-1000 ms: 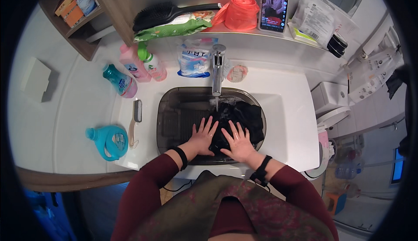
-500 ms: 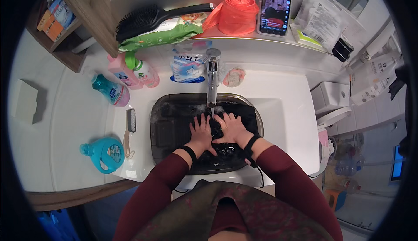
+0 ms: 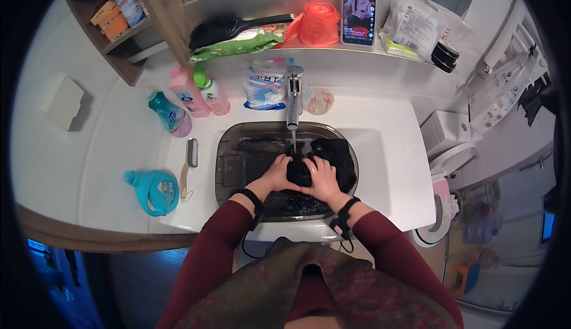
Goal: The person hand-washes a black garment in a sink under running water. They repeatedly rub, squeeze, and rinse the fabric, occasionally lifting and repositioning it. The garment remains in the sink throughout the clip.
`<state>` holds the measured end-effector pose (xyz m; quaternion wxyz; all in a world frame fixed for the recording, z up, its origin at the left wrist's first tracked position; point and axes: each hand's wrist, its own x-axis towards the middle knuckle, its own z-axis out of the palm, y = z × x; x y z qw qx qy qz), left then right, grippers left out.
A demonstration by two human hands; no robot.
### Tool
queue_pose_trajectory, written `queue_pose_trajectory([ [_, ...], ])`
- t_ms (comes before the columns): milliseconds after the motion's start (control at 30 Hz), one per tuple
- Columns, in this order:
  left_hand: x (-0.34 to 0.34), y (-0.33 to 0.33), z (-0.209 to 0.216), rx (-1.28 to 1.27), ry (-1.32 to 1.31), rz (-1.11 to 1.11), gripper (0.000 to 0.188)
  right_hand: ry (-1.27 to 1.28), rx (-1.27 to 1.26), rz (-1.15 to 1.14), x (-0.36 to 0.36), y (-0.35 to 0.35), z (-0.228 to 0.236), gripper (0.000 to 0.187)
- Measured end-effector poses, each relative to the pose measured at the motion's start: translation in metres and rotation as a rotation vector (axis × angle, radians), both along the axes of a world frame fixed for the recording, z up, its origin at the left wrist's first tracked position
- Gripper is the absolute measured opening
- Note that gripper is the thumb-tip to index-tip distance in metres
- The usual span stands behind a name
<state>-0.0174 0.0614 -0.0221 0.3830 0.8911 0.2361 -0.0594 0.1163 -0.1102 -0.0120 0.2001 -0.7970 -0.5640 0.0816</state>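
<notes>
A dark translucent basin (image 3: 229,195) sits in the white sink, with water in it. Between my hands is a bunched wet black cloth (image 3: 302,172), pressed from both sides. My left hand (image 3: 278,175) curls round its left side, fingers bent over it. On the other side my right hand (image 3: 323,180) grips it, and the two thumbs come close together at its near edge. More black fabric (image 3: 336,157) lies heaped at the basin's right; whether it is one piece with the bunch I cannot tell. Water runs from the chrome tap (image 3: 294,100) just beyond my hands.
Left of the basin are a scrubbing brush (image 3: 189,159), a teal jug (image 3: 156,192) and a teal-and-purple bottle (image 3: 171,115). A blue-and-white pouch (image 3: 264,88) stands behind. The shelf above holds a hairbrush (image 3: 223,30), a red roll (image 3: 320,24) and a phone (image 3: 358,11).
My hands went from spread flat on the cloth to curled round it, and the cloth is now gathered into a raised bunch. The whole view has shifted slightly.
</notes>
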Motion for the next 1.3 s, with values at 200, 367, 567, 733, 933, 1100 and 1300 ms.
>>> queue_pose_trajectory([
  [200,-0.034,-0.043,0.020,0.139,-0.078,-0.078,0.114,-0.025,0.074,0.297,-0.010,-0.058,0.015,0.075],
  [367,-0.028,-0.071,0.031,0.301,0.302,-0.156,0.120,-0.019,-0.022,0.349,-0.007,-0.052,0.008,0.075],
  [567,0.004,-0.060,0.029,0.357,0.413,-0.090,0.113,0.063,-0.183,0.236,0.004,-0.020,-0.003,0.083],
  [733,0.008,-0.062,0.029,0.395,0.431,-0.092,0.113,0.020,-0.144,0.183,-0.004,-0.025,-0.004,0.089],
  [933,0.014,-0.055,0.031,0.380,0.468,-0.092,0.117,0.009,-0.196,0.185,-0.001,-0.016,0.000,0.081],
  [1100,0.021,-0.044,0.028,0.358,0.485,-0.108,0.122,0.019,-0.204,0.198,0.008,-0.006,0.003,0.082],
  [1300,0.018,-0.050,0.026,0.381,0.470,-0.084,0.123,-0.027,-0.171,0.105,-0.007,-0.014,-0.001,0.086],
])
